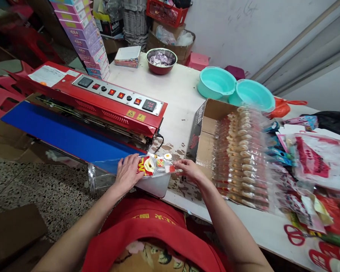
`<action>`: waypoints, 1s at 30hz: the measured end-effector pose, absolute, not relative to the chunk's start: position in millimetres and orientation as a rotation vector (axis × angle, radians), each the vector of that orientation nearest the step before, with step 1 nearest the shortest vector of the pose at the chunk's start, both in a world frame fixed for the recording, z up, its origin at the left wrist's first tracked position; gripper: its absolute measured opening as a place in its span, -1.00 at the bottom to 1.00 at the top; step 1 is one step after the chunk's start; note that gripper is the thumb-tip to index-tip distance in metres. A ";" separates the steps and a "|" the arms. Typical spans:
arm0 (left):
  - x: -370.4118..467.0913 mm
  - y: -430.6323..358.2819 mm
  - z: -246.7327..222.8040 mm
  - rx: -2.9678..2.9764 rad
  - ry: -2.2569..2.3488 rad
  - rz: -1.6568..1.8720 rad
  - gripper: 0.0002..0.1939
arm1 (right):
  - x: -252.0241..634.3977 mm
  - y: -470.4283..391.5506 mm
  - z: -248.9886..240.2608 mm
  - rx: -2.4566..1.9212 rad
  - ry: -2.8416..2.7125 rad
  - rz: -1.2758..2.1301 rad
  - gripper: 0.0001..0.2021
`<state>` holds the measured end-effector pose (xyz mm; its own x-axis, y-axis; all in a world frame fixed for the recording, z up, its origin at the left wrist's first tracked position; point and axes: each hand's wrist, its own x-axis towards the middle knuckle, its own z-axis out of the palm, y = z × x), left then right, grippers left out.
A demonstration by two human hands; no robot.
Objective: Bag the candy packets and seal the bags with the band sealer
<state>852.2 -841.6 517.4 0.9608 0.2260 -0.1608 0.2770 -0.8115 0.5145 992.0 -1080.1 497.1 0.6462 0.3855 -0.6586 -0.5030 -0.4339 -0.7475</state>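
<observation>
Between my hands, over the near end of a red sealing machine (116, 96), lies a clear plastic package (160, 165) with small toy food pieces in it, a fried egg shape among them. My left hand (127, 172) rests on the package with its fingers stretched over the red and yellow printed piece. My right hand (190, 170) pinches the package's right end between thumb and fingers. The loose clear end of the bag hangs left past my left hand, over the edge of the machine's blue conveyor belt (70, 132).
Right of my hands stands a cardboard box (200, 132) with a row of clear packs. Behind it are two turquoise basins (217, 81). A bowl (161, 62) of small packets and stacked boxes (87, 41) stand farther back. Red-handled scissors (294, 235) lie at the right.
</observation>
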 end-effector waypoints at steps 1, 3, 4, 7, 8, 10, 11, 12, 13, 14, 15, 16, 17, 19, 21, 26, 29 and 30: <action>851.5 -839.5 517.0 2.565 0.352 -0.132 -0.65 | 990.4 -1080.0 497.6 -1.824 0.071 0.930 -0.62; 850.7 -835.8 516.6 2.584 0.337 -0.161 -0.65 | 984.7 -1076.6 501.1 -2.049 -0.035 0.621 -0.62; 850.7 -834.6 516.4 2.592 0.333 -0.177 -0.64 | 980.7 -1072.3 504.2 -2.169 -0.130 0.414 -0.63; 851.6 -834.0 515.4 2.620 0.333 -0.208 -0.64 | 966.8 -1047.2 515.8 -2.401 -0.610 0.049 -0.78; 851.9 -834.4 515.1 2.633 0.338 -0.210 -0.64 | 962.6 -1035.8 519.1 -2.446 -0.799 0.058 -0.82; 851.9 -835.5 514.8 2.664 0.349 -0.211 -0.63 | 956.9 -1012.9 523.5 -2.520 -1.123 0.147 -0.83; 851.7 -836.1 514.8 2.680 0.353 -0.211 -0.63 | 955.6 -1002.9 524.5 -2.553 -1.237 0.183 -0.83; 851.3 -836.6 514.8 2.695 0.355 -0.208 -0.62 | 955.4 -994.7 524.9 -2.581 -1.321 0.207 -0.81; 850.8 -837.0 515.0 2.707 0.354 -0.206 -0.62 | 955.9 -988.7 524.8 -2.601 -1.383 0.226 -0.81; 850.2 -837.4 515.1 2.715 0.352 -0.204 -0.61 | 957.0 -984.8 524.5 -2.609 -1.430 0.244 -0.80; 849.6 -837.8 515.2 2.718 0.354 -0.202 -0.62 | 958.4 -982.8 524.1 -2.605 -1.464 0.263 -0.80; 849.1 -838.1 515.3 2.718 0.357 -0.202 -0.62 | 959.6 -982.3 523.8 -2.593 -1.487 0.279 -0.80; 848.5 -838.4 515.3 2.717 0.360 -0.202 -0.62 | 960.5 -982.7 523.4 -2.575 -1.501 0.290 -0.81; 847.7 -838.9 515.1 2.711 0.366 -0.204 -0.62 | 960.6 -984.6 522.5 -2.530 -1.497 0.295 -0.84; 847.1 -839.3 514.8 2.707 0.368 -0.202 -0.62 | 958.5 -986.4 521.1 -2.482 -1.453 0.295 -0.87; 846.8 -839.6 515.7 2.700 0.354 -0.198 -0.65 | 957.5 -1000.0 518.0 -2.218 -1.115 0.342 -0.90; 847.1 -839.7 517.0 2.689 0.356 -0.207 -0.66 | 967.7 -1026.7 518.0 -1.951 -0.616 0.345 -0.80; 847.1 -839.8 517.3 2.687 0.355 -0.208 -0.66 | 971.9 -1037.8 517.6 -1.876 -0.459 0.331 -0.79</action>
<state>847.1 -839.8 517.3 0.9562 0.2156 -0.1982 0.2784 -0.8790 0.3871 971.9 -1037.8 517.6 0.8851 0.4653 -0.0062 0.1528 -0.3032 -0.9406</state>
